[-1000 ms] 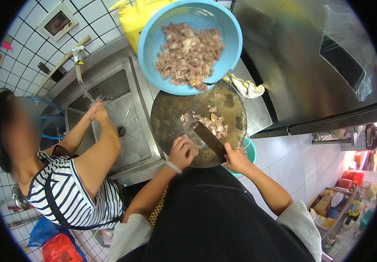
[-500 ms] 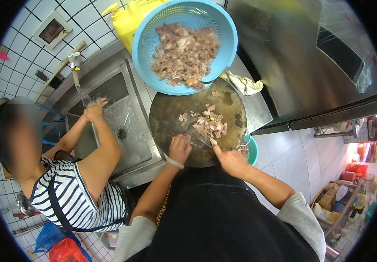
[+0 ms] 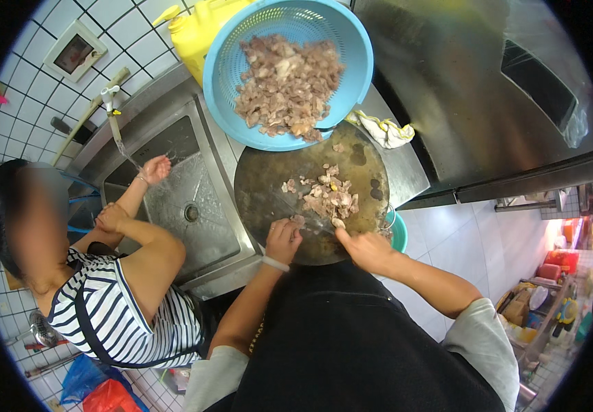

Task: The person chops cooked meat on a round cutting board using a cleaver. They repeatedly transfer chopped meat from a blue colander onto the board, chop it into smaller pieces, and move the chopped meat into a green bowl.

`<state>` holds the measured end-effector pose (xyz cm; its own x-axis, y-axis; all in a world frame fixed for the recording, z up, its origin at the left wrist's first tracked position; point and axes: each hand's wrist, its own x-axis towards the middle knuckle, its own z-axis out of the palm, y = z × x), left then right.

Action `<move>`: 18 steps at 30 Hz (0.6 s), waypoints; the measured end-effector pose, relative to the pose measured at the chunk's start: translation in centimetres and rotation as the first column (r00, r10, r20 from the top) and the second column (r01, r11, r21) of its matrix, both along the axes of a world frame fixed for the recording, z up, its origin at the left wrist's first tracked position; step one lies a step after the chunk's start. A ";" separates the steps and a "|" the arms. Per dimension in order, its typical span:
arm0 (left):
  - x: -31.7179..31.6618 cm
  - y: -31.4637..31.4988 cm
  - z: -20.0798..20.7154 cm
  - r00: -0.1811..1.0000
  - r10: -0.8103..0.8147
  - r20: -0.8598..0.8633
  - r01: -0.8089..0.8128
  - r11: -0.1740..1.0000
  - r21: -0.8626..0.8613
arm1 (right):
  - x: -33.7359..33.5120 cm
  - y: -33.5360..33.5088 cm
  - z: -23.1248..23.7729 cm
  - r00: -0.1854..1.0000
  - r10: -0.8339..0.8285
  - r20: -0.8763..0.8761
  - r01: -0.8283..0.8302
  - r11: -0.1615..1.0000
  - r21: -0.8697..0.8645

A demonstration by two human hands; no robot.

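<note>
Board occupies centre — right hand clamps knife; left hand touches meat, grip unclear — sink at left, tiled wall upper left.

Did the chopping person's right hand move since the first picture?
Yes: the right hand has shifted a little left, farther in over the round chopping board.

Pale pinkish chopped meat is heaped between the middle and right edge of a round, stained chopping board; toward the near edge, a knife, blurred, is held beside a separate piece.
</note>
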<state>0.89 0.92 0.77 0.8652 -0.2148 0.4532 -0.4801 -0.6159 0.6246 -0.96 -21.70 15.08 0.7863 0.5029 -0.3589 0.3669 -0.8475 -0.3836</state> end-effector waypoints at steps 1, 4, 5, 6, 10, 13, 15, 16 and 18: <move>0.1 -0.1 0.0 1.000 -0.003 -0.022 0.004 1.000 0.011 | -0.3 0.3 -0.7 0.999 -0.015 0.034 0.014 0.999 0.036; -0.1 0.0 -0.4 0.997 -0.011 -0.075 0.016 0.998 0.066 | 0.7 3.8 -3.4 0.999 -0.054 0.009 0.053 0.995 0.087; 0.1 0.0 -0.2 0.996 -0.010 -0.085 0.017 0.996 0.082 | 2.0 4.8 -3.5 0.999 -0.052 0.009 0.051 0.995 0.082; 0.1 0.1 -0.3 0.999 -0.007 -0.050 0.010 0.997 0.076 | 2.9 5.6 -3.6 0.998 -0.055 0.008 0.054 0.995 0.083; -0.1 -0.2 1.5 0.993 0.059 0.104 -0.061 0.998 0.008 | 4.0 2.7 -3.5 0.994 -0.069 0.090 0.056 0.989 0.133; -0.7 0.3 0.0 0.995 0.045 0.085 -0.048 0.998 0.032 | 1.6 0.8 -0.1 1.000 0.003 0.025 -0.003 1.000 0.019; -0.3 -0.1 0.1 0.997 0.016 0.073 -0.019 0.999 0.036 | 0.0 1.2 -0.3 1.000 0.007 -0.028 -0.007 1.000 -0.004; -0.1 -0.2 -0.1 0.998 -0.002 0.063 -0.001 0.999 0.046 | -0.3 1.5 -0.4 0.999 0.009 -0.054 -0.010 1.000 -0.014; -0.6 -0.2 0.0 0.999 -0.033 0.034 0.031 0.998 0.056 | 0.9 4.6 -3.3 0.999 -0.034 0.005 0.034 0.993 0.117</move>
<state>0.27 0.68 0.76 0.8411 -0.2677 0.4700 -0.5213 -0.6327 0.5726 -0.09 -17.12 11.73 0.8061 0.5141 -0.2932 0.3418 -0.8088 -0.4785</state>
